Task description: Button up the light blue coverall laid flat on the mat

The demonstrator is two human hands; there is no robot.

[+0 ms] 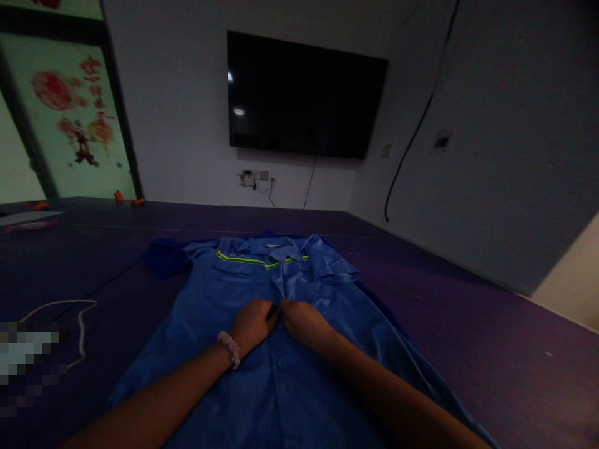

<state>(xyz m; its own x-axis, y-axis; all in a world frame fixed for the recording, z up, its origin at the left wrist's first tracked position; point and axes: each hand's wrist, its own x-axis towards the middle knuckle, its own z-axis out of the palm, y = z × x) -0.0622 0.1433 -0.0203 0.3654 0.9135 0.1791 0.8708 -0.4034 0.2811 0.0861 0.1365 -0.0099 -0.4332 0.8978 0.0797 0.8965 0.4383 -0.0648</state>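
Observation:
A blue short-sleeved shirt [206, 312] with yellow-green stripes across the chest lies spread out, its collar pointing away from me. My left hand [253, 321], with a pink scrunchie [229, 349] on the wrist, pinches the front placket at mid-chest. Right beside it my right hand [304, 321] is closed on the other edge of the same placket. The cloth is drawn up slightly between them. Whatever button sits under the fingertips is hidden. Below the hands a button [281, 362] shows on the placket.
Darker blue cloth [163, 257] shows beneath the shirt on the purple surface [421, 299]. At left lie a white cable [82, 324] and a blurred-out object [28, 355]. Beyond, a television [304, 93] hangs on the wall, and a black cord [412, 143] dangles at right.

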